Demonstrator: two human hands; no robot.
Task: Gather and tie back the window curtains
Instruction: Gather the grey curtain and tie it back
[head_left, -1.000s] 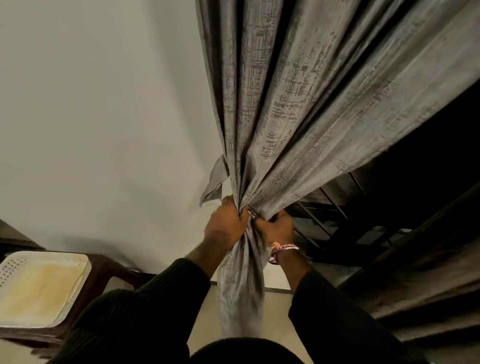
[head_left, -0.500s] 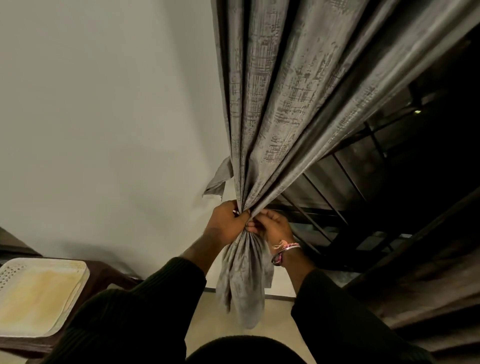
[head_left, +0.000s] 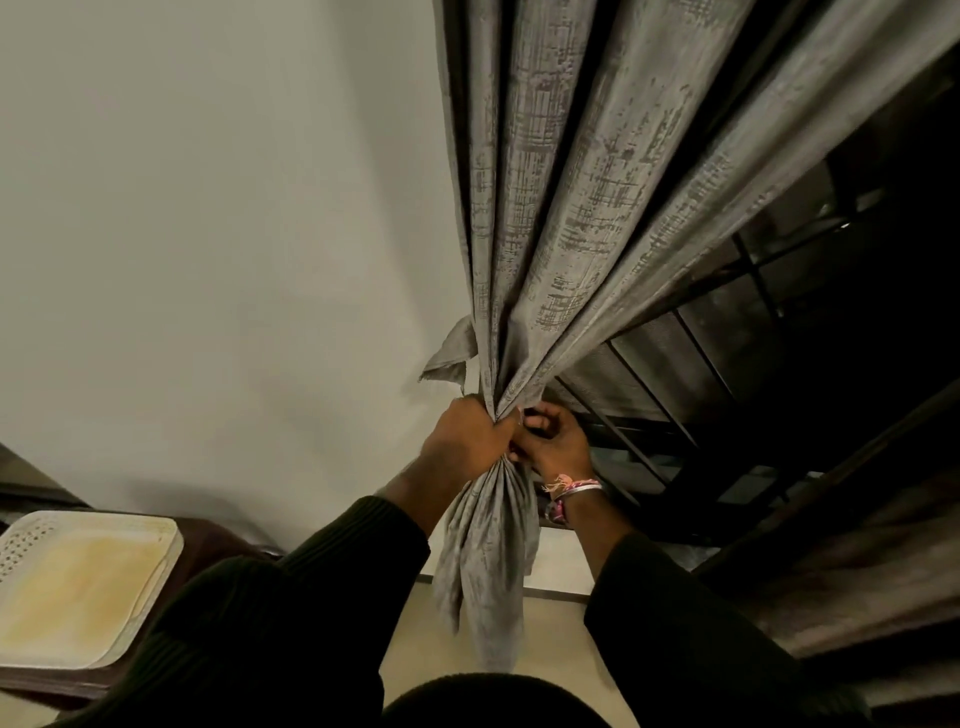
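A grey textured curtain (head_left: 582, 208) hangs from above and is bunched into a narrow waist at mid-frame. My left hand (head_left: 462, 441) grips that waist from the left, fingers curled round the folds. My right hand (head_left: 553, 449), with a pink thread bracelet at the wrist, has its fingers curled at the right side of the bunch; what they pinch is hidden. A grey tie-back strip (head_left: 453, 353) sticks out to the left just above my left hand. Below the hands the curtain's loose tail (head_left: 488, 561) hangs down.
A plain white wall (head_left: 208, 234) fills the left. A dark window with a metal grille (head_left: 727, 374) lies behind the curtain on the right. A cream perforated tray (head_left: 78, 582) lies on dark furniture at lower left. Pale floor shows below.
The curtain has been drawn further left, baring more of the window grille. Both hands stay at the bunched waist, and my right hand's fingers have shifted round its right side.
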